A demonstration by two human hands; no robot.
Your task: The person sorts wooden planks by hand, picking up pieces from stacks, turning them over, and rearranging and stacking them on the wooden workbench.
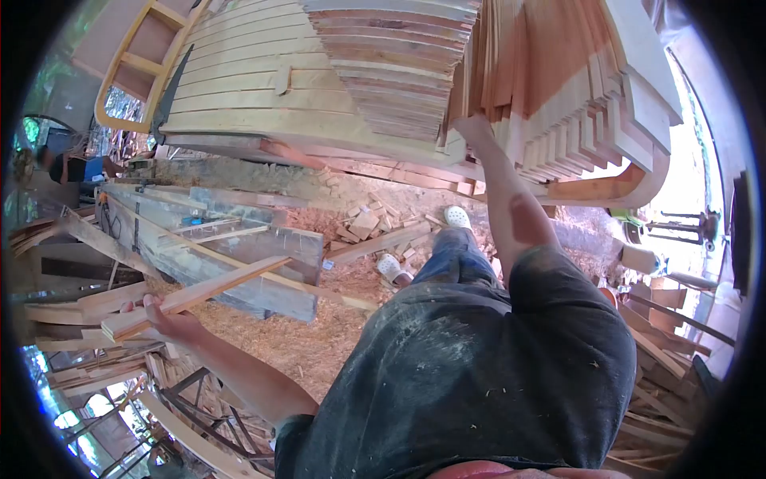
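At the left, my left hand is closed around the near end of a long wooden strip, which points away to the upper right. My right hand reaches up to the lower edge of a row of upright boards; its fingers are too hidden to tell what they do. Just left of that hand lies a stack of thin wooden slats on a pale planked surface.
A grey work board stands at centre left. Wood offcuts and shavings cover the floor near my feet. Scrap timber lies at the right. A person is at the far left, beyond a yellow wooden frame.
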